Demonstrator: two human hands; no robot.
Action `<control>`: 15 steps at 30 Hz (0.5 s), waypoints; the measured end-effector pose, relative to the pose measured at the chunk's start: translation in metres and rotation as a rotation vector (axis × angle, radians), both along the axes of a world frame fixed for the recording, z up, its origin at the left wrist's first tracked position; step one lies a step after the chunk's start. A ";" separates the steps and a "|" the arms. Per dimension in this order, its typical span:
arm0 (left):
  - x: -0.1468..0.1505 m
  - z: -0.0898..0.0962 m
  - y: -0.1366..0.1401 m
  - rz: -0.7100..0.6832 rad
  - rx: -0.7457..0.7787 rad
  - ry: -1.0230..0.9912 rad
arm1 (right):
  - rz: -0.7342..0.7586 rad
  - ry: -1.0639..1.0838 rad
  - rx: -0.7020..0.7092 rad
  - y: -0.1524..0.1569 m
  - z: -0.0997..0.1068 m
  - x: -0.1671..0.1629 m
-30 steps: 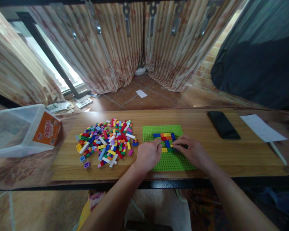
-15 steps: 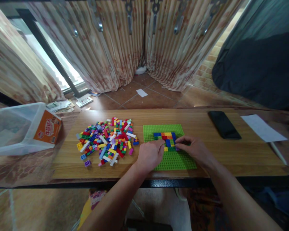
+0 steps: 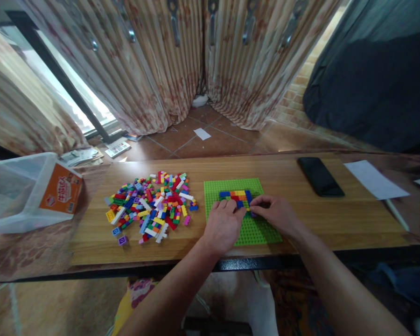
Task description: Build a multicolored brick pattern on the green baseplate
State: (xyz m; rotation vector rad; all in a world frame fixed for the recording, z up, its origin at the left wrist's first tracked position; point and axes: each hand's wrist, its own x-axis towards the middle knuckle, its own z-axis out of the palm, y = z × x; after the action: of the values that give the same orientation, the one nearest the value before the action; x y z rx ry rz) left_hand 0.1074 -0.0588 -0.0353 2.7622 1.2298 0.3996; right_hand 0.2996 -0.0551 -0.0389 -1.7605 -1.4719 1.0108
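On the light green baseplate [image 3: 210, 187] lies a flat patch of toy bricks [image 3: 235, 193] in blue, red, orange and yellow. My left hand [image 3: 224, 225] rests over the lower left of this patch, fingers curled and index finger and thumb reaching its front edge. Whatever sits under those fingers is hidden. At the patch's right side my right hand [image 3: 275, 213] is closed in a pinch, thumb and forefinger on a small purple brick [image 3: 254, 214], which is mostly covered.
Left of the baseplate spreads a heap of loose mixed bricks [image 3: 157, 205] on the wooden board [image 3: 196, 252]. A black phone [image 3: 321, 176] lies at the right, beside a white sheet of paper [image 3: 374, 179]. A clear plastic box [image 3: 14, 196] with an orange label stands far left.
My left hand has shifted forward and right, and its fingers now cover more of the patch's front part. My right hand stays at the patch's right edge. The whole view has moved slightly.
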 end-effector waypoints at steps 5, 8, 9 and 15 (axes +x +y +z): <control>0.005 0.003 -0.002 -0.011 0.061 0.033 | -0.008 -0.023 0.007 0.001 -0.003 0.000; 0.010 0.004 -0.006 -0.017 0.136 0.038 | 0.005 -0.043 0.032 0.002 -0.004 0.000; 0.012 0.004 -0.007 -0.021 0.160 0.036 | 0.011 -0.051 0.040 0.003 -0.003 0.000; 0.020 -0.001 -0.015 -0.042 0.228 0.047 | 0.031 -0.090 0.056 0.004 0.002 -0.003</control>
State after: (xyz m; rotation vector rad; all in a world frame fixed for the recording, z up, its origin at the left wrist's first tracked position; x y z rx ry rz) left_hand 0.1274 -0.0736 -0.0367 2.9980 1.2033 0.5037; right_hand 0.2970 -0.0511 -0.0371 -1.7692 -1.5722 0.9072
